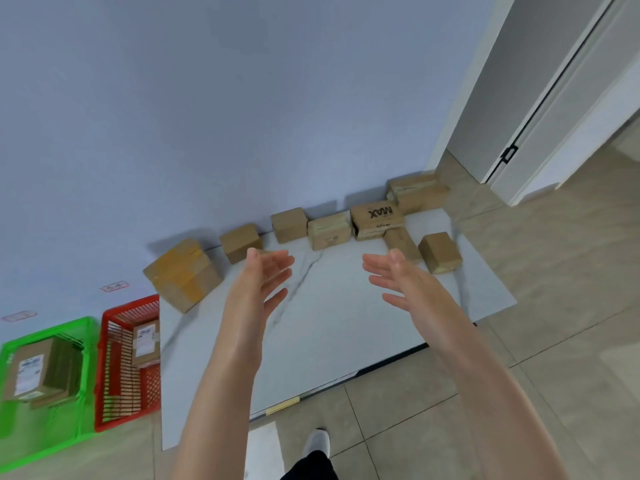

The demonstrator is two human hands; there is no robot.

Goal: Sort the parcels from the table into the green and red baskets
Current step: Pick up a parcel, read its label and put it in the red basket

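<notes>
Several brown cardboard parcels line the far edge of the white marble table (329,327): a large one with yellow tape (182,274) at the left, small cubes (240,242) (289,224), a box marked MAX (376,220), and a small box (440,252) at the right. My left hand (261,282) and my right hand (398,277) hover over the table's middle, palms facing each other, fingers straight, holding nothing. The green basket (69,334) and the red basket (117,317) stand on the floor to the left, each with a labelled parcel inside.
A blue wall runs behind the table. A white door frame and door (519,133) stand at the right. The floor is beige tile (554,323). My shoe (317,443) shows below the table's near edge.
</notes>
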